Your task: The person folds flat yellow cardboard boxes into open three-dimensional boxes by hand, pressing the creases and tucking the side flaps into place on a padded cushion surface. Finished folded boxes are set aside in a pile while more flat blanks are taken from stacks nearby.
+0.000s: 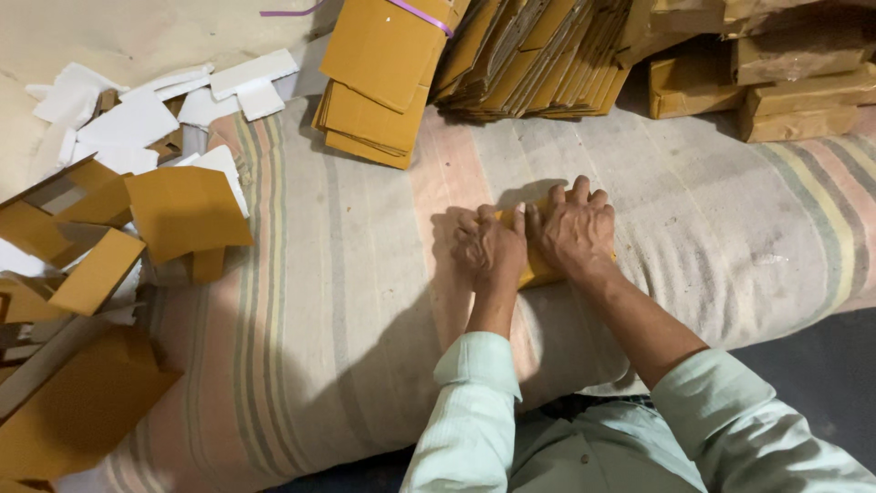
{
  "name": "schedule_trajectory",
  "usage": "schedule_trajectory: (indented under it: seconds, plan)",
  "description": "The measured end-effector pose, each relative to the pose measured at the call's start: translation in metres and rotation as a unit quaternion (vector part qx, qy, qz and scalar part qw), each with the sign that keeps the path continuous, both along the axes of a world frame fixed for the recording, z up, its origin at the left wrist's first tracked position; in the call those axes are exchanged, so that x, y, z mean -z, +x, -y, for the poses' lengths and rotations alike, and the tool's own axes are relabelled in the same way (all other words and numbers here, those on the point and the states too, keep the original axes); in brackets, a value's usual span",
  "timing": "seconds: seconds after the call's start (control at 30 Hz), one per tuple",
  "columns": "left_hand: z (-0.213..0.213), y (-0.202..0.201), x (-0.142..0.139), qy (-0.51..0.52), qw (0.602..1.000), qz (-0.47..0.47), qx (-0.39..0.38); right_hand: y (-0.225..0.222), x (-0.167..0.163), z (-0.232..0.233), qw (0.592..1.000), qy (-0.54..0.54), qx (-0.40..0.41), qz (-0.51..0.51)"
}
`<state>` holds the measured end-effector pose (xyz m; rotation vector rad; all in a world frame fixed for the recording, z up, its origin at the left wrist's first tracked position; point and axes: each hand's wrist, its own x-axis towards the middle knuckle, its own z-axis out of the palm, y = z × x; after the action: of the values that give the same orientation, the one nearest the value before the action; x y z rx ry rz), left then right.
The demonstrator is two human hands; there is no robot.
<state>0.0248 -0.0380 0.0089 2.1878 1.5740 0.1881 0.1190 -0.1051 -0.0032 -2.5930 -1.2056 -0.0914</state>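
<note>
Both hands, left hand (491, 248) and right hand (577, 230), mostly hide a yellow cardboard piece (537, 269).

Work surface seen from above: a padded cushion covered in striped cloth (347, 301), pale grey with faded pink, green and yellow bands, fills the middle of the view and is creased and worn. Behind it lie leaning stacks of flat brown cardboard (529, 55) and a banded bundle of cardboard sheets (379, 78); to the left, white card offcuts (137, 114) and folded brown boxes (109, 228) are scattered over a pale floor (119, 36). A dark floor strip (821, 374) shows at lower right; light is soft and even.
</note>
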Motion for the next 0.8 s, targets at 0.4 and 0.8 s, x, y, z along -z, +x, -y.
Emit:
schedule_trajectory:
  seconds: [0.4,0.8]
  plan:
    - [-0.018,0.008,0.024,0.046,0.999,0.023,0.008,0.001,0.009,0.001,0.999,0.012,-0.001,0.036]
    - [-0.004,-0.005,0.011,0.056,0.998,0.012,0.008,0.004,0.004,-0.007,0.999,-0.005,0.013,0.04]
